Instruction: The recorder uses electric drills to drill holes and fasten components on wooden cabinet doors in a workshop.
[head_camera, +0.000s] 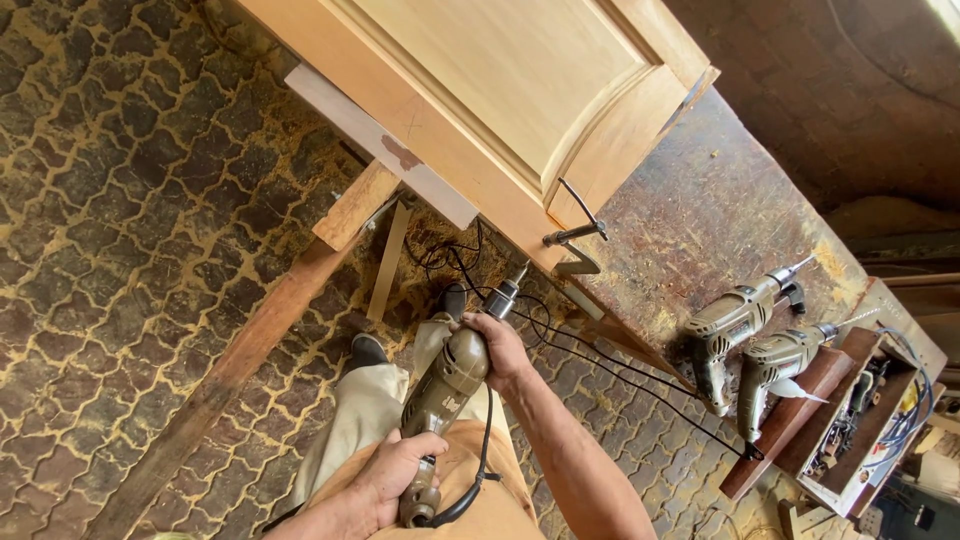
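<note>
Left hand (392, 478) clamped on drill (446, 388) handle; right hand (500, 350) gripping drill body, near door (480, 90) edge.

Bare bench (700, 220) lies open at two o'clock; the door (500, 90) blocks twelve, two drills (750, 340) crowd three.
</note>
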